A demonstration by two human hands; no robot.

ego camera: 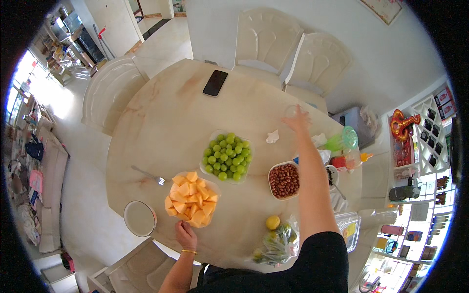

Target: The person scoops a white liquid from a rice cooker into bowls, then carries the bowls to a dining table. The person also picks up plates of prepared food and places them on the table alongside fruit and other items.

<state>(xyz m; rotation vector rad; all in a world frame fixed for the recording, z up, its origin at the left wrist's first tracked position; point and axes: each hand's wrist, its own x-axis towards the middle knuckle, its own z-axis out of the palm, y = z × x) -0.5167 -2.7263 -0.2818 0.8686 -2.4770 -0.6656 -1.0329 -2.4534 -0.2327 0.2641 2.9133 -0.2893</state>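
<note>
My left hand (185, 235) rests curled at the near edge of the table, beside a clear container of orange melon chunks (192, 197); nothing shows in its fingers. My right arm stretches across the table. At its end my right hand (298, 119), blurred, has its fingers spread close to a faint clear round rim (291, 109), perhaps of a glass; whether they touch is unclear. Green grapes (228, 155) fill a clear square container in the middle. A white bowl of reddish-brown nuts or dates (284, 180) sits left of my right forearm. A crumpled tissue (272, 136) lies near that hand.
A fork (148, 175) and a round white bowl (140, 218) are at left; a black phone (215, 83) is at the far side. A lemon (272, 222), bagged fruit (280, 241), a squeeze bottle (350, 161), a spooned cup (332, 177) and a plastic box (347, 230) stand at right. Chairs (267, 40) surround the table.
</note>
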